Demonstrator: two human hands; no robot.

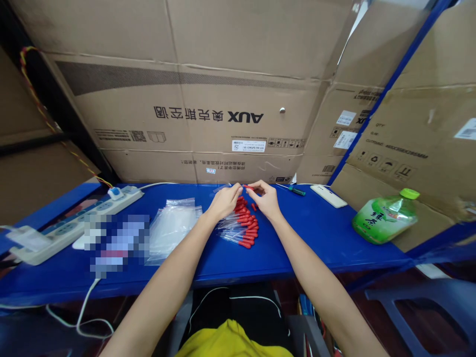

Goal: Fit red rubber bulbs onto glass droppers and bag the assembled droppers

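Head-worn view — forward and downward over the table (316,238)

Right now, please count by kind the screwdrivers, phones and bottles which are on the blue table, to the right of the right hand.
Green-handled screwdriver: 1
White phone: 1
Green tea bottle: 1
Total: 3

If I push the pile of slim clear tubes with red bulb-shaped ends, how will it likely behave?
The pile may spread apart, since its pieces look unbound. Single tubes might roll in a curve, as the red ends look wider.
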